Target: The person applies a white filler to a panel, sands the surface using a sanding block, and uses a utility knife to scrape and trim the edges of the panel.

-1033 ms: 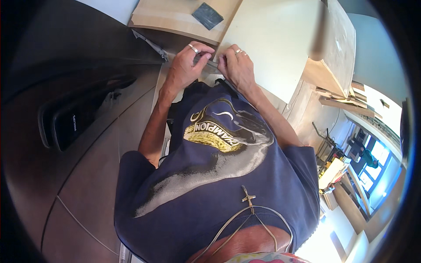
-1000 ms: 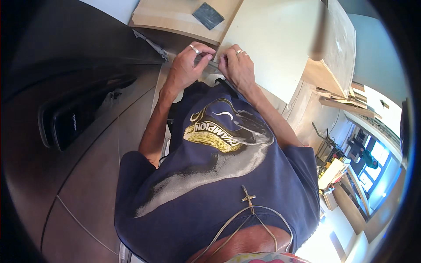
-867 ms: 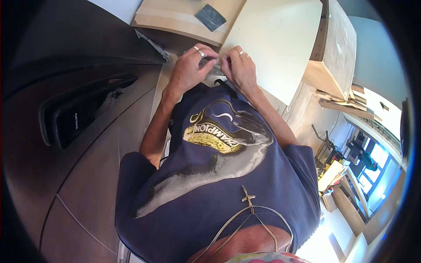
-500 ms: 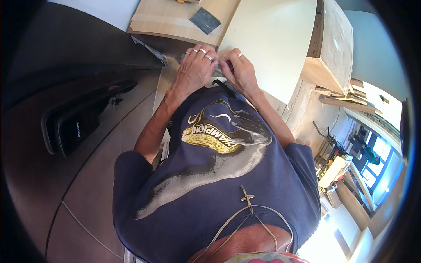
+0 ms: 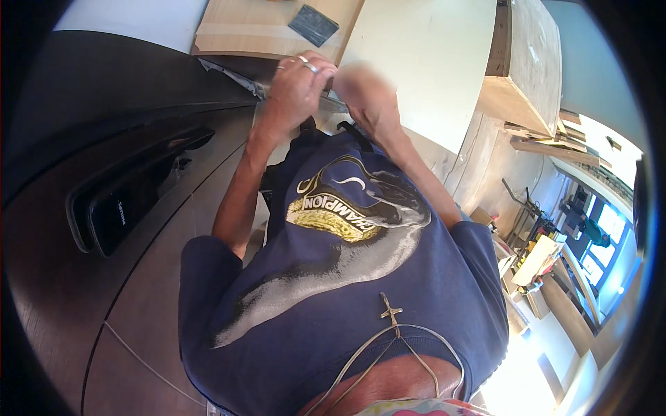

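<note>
My left hand (image 5: 297,90), with rings on its fingers, is closed in a pinch at the near edge of a cream panel (image 5: 423,62). Whatever lies between its fingertips is too small to make out. Close beside it is my right hand (image 5: 371,104), its fingers smeared by motion and their grip unclear. Both hands are in front of my body, nearly touching. Beyond the left hand, a dark grey rectangular sheet (image 5: 313,26) lies on a light wood board (image 5: 236,31).
A dark, curved surface (image 5: 62,298) with a black glossy object (image 5: 139,194) fills the left side. At right stands a plywood box (image 5: 531,69). Stacked wood strips (image 5: 555,149) and cluttered tools (image 5: 534,256) are farther right, near a bright window (image 5: 603,236).
Both hands have moved slightly up and left in the picture. The right hand has become blurred by quick motion. The surroundings have shifted a little with the head's movement.
</note>
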The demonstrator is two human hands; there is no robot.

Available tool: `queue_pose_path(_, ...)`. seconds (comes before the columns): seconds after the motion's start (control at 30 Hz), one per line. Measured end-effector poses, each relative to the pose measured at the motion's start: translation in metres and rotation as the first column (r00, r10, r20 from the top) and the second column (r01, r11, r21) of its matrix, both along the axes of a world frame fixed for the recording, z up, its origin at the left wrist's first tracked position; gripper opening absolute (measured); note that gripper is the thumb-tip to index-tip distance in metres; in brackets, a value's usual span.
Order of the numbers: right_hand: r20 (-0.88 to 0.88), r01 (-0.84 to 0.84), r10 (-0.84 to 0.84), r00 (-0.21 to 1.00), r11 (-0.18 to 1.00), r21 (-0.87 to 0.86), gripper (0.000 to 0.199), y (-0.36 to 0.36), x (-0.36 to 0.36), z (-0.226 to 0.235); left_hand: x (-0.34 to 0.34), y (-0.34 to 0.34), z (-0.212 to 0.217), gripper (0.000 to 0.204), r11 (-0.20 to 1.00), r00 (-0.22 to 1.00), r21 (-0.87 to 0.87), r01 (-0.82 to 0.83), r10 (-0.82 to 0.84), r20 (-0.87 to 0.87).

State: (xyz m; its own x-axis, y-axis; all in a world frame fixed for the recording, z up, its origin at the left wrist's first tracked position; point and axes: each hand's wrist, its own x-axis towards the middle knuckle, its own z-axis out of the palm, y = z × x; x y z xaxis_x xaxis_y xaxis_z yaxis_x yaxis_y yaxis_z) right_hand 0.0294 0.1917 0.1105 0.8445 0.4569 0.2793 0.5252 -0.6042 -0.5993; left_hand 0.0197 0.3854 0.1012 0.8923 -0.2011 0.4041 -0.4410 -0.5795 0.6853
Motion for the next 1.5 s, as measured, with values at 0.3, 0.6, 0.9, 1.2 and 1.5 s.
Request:
queue_pose_path(0.3,0.097,0.040,-0.041,0.994,0.999,0.017,0.018,-0.005,-0.002,-0.018,-0.015,0.001,0.011,0.012,0.999,0.997,0.050,-0.018,0.022,-0.075)
queue_pose_path(0.6,-0.160,0.145,-0.102,0.982,0.946,0.289,0.010,-0.024,-0.002,0.011,-0.007,-0.008,0.007,0.016,0.984,1.000,0.178,0.022,-0.019,-0.016)
queue_pose_path(0.9,0.043,0.162,-0.161,0.986,0.987,-0.009,0.023,-0.019,-0.026,0.003,0.000,0.000,-0.005,0.014,0.983,0.995,0.152,0.099,-0.101,0.004)
queue_pose_path(1.2,0.122,0.175,-0.160,0.980,0.976,-0.126,0.022,0.013,-0.017,-0.005,-0.004,-0.001,-0.021,0.015,0.998,0.999,0.058,0.001,0.002,-0.047)
queue_pose_path(1.5,-0.246,0.179,-0.145,0.958,0.976,0.122,0.016,0.005,0.002,0.011,-0.005,0.021,-0.034,0.010,0.999,0.997,0.029,0.026,-0.024,-0.077)
